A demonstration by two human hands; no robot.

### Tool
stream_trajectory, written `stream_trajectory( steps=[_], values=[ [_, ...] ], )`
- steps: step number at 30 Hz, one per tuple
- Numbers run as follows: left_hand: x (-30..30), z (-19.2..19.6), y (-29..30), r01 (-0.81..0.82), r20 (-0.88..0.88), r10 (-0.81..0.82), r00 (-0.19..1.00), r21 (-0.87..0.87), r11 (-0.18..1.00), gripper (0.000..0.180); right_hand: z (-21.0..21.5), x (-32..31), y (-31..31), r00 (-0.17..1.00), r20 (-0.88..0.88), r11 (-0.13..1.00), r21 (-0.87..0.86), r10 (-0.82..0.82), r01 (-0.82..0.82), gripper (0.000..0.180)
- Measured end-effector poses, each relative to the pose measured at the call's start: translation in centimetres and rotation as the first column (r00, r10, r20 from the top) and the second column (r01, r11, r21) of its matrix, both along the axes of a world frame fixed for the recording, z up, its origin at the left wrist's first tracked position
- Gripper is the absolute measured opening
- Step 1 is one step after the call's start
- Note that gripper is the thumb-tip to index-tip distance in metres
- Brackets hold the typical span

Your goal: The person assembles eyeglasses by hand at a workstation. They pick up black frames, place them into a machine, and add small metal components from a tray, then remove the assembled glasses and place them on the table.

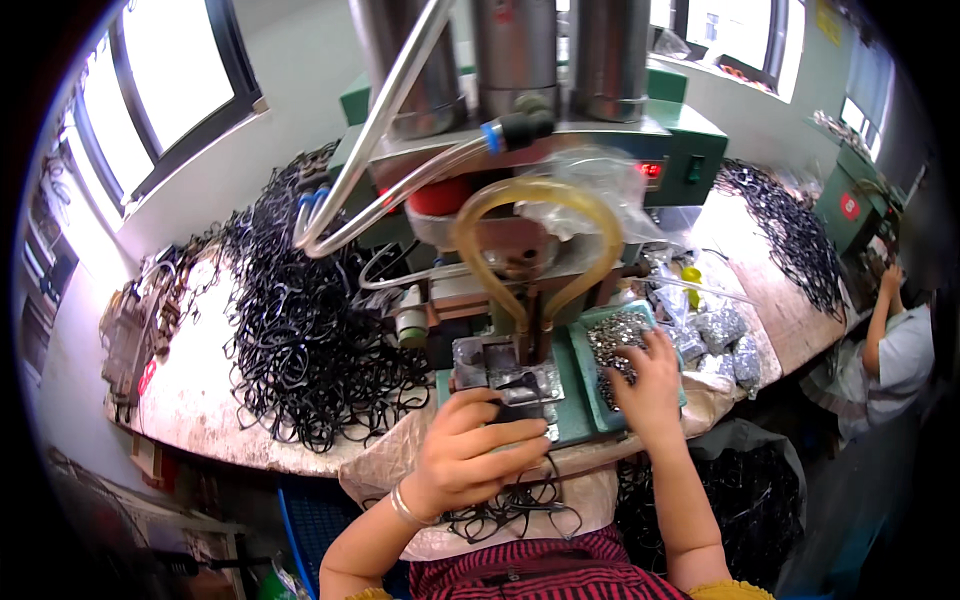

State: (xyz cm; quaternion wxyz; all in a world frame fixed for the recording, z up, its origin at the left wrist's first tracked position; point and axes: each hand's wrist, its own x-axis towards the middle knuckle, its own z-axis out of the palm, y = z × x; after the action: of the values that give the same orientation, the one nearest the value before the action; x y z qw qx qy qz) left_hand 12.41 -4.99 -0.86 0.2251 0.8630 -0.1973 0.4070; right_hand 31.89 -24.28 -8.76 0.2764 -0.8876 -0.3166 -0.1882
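My left hand point(470, 450), a bangle on its wrist, pinches a small dark part at the metal fixture point(500, 368) on the green base of a press machine point(520, 120). Black loops hang below that hand over my lap. My right hand point(648, 385) reaches into a shallow green tray point(590, 385) filled with small shiny metal pieces point(615, 335); its fingers are bent down among them, and I cannot see whether they grip one. A yellowish hose loop point(535, 235) hangs in front of the machine above the fixture.
A big heap of black loops point(300, 320) covers the bench at left; another heap point(790, 235) lies at back right. Clear bags of metal pieces point(715, 335) lie right of the tray. Another person point(890, 350) works at a second green machine point(850, 205) at right.
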Motion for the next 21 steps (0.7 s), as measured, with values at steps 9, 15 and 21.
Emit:
stream_trajectory(
  steps=[9,15,21],
  values=[
    [-0.2,-1.8,1.0,0.072,-0.014,-0.071,0.997,0.018,0.997,0.029,-1.3,1.2,2.1,0.913,0.121,0.921,-0.049,0.389,-0.386,0.013],
    [-5.5,-3.9,-2.2,-0.384,0.137,0.383,0.913,-0.020,0.923,0.030,-3.8,4.2,-0.8,0.985,-0.041,0.916,0.375,0.170,-0.143,0.015],
    [-14.0,0.5,6.6,-0.882,0.123,0.936,0.330,-0.314,0.352,0.002,-5.8,2.5,-1.8,0.795,-0.464,0.432,0.855,0.390,0.287,0.016]
  ],
)
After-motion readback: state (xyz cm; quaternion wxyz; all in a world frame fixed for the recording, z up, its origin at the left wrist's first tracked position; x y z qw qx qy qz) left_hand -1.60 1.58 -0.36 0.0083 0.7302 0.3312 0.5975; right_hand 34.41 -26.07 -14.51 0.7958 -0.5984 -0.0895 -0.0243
